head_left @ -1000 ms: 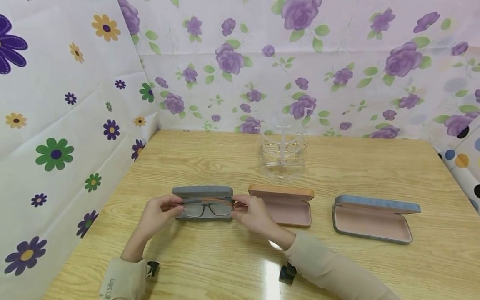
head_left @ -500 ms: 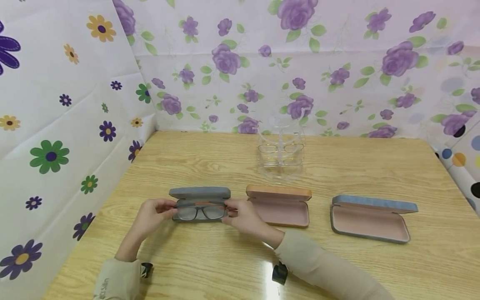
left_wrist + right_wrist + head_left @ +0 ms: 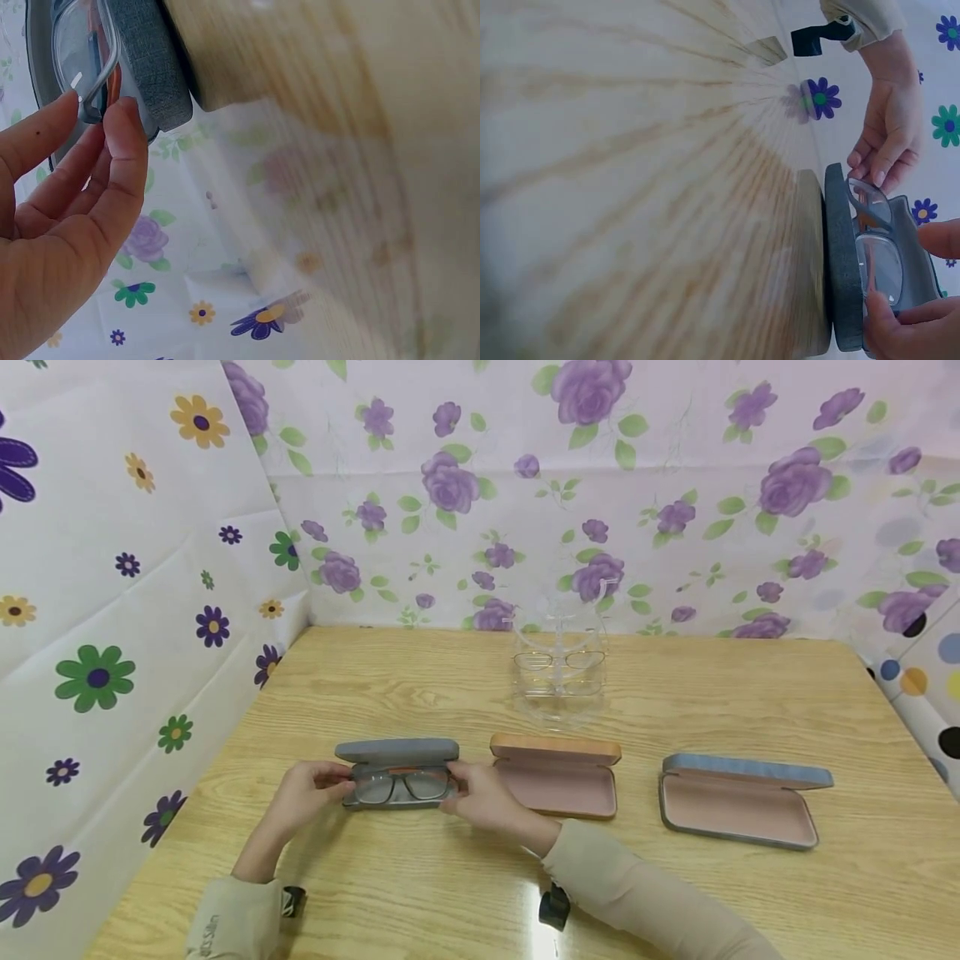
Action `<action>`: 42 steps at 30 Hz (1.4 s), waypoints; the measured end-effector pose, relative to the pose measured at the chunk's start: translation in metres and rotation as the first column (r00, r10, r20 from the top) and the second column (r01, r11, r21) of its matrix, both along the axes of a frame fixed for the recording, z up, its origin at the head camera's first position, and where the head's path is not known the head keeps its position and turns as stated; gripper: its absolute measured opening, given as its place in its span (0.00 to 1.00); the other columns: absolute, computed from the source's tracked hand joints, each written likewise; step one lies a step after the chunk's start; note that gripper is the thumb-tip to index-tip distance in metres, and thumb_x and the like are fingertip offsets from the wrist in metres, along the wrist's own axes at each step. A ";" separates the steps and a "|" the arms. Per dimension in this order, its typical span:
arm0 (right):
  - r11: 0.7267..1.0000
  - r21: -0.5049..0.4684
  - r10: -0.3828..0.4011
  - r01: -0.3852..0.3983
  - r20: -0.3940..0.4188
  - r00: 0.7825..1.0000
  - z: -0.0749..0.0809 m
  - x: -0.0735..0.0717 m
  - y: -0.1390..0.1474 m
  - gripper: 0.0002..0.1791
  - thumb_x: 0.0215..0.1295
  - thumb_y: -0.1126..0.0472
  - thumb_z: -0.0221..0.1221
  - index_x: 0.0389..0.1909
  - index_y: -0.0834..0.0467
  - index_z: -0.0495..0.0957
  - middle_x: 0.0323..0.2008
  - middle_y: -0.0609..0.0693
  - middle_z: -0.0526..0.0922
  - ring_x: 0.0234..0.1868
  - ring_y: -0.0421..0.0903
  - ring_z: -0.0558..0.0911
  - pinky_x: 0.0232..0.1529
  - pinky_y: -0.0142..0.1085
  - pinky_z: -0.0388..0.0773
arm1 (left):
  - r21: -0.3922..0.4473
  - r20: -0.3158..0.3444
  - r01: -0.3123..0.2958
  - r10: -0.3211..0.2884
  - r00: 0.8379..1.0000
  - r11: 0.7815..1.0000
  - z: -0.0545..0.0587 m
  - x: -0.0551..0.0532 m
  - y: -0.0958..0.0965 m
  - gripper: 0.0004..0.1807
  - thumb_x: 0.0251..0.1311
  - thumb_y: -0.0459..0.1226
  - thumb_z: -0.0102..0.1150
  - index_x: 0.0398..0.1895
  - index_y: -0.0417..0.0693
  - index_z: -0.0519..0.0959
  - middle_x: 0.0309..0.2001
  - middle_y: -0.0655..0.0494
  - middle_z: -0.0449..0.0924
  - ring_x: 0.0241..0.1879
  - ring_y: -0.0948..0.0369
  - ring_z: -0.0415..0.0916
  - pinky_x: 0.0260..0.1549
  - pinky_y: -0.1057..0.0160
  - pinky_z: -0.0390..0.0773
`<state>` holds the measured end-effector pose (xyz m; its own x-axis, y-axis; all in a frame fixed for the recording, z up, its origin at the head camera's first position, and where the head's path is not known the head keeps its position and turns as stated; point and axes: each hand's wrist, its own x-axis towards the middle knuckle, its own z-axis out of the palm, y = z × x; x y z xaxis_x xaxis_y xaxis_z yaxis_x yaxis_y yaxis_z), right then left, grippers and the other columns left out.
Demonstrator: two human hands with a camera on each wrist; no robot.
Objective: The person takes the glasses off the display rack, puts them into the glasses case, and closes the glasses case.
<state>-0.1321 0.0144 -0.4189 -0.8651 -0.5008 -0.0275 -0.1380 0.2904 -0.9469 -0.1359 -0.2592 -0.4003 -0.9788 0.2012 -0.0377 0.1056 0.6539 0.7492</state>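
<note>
We see two bare hands, the left hand (image 3: pixel 300 793) and the right hand (image 3: pixel 483 797), without rings or gloves. Both arms wear long beige sleeves (image 3: pixel 637 893). The left cuff (image 3: pixel 225 927) carries small dark letters. A small black device (image 3: pixel 553 906) is fixed under each wrist.

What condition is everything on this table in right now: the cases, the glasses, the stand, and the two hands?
Grey case: open, lid up, glasses going in.
Dark-framed glasses: folded, held at both ends, low in the grey case.
Left hand: pinches the glasses' left end.
Right hand: pinches their right end.
Orange case: open, nothing inside.
Blue case: open, nothing inside.
Clear stand: upright, a thin-framed pair resting on it.
</note>
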 end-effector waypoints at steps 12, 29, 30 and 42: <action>0.979 0.202 0.023 -0.015 -0.036 0.999 0.003 0.002 -0.003 0.43 0.54 0.61 0.64 0.68 0.62 0.52 0.67 0.53 0.56 0.62 0.54 0.53 0.59 0.50 0.54 | -0.019 0.015 0.048 -0.048 0.999 0.999 0.002 -0.001 0.004 0.17 0.55 0.28 0.58 0.45 0.23 0.74 0.37 0.41 0.79 0.36 0.52 0.75 0.30 0.65 0.75; 0.993 0.120 0.000 0.005 -0.038 0.999 0.001 0.005 0.000 0.39 0.60 0.60 0.59 0.67 0.66 0.52 0.67 0.59 0.53 0.67 0.54 0.53 0.62 0.48 0.56 | -0.040 0.032 0.046 -0.044 0.999 0.998 0.009 0.002 0.007 0.20 0.56 0.31 0.58 0.49 0.25 0.72 0.47 0.34 0.75 0.39 0.48 0.75 0.31 0.62 0.75; 0.994 0.106 -0.002 0.007 -0.045 0.999 0.001 0.005 0.000 0.38 0.60 0.61 0.59 0.67 0.67 0.52 0.67 0.60 0.53 0.67 0.55 0.54 0.62 0.48 0.56 | -0.039 0.032 0.046 -0.045 0.998 0.998 0.009 0.002 0.007 0.20 0.57 0.32 0.58 0.49 0.25 0.72 0.47 0.34 0.74 0.40 0.48 0.75 0.31 0.61 0.76; 0.990 -0.056 -0.123 0.130 0.117 0.986 0.005 0.015 -0.001 0.44 0.62 0.51 0.57 0.70 0.61 0.42 0.68 0.62 0.49 0.64 0.60 0.58 0.57 0.51 0.63 | -0.086 0.032 -0.071 0.074 0.997 0.994 0.014 0.006 -0.002 0.27 0.63 0.46 0.51 0.52 0.29 0.70 0.46 0.34 0.74 0.39 0.47 0.76 0.33 0.56 0.77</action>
<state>-0.1175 0.0132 -0.4144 -0.9147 -0.3916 -0.1000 0.0044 0.2377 -0.9713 -0.1302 -0.2609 -0.3865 -0.9884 0.1249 -0.0865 0.0303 0.7202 0.6931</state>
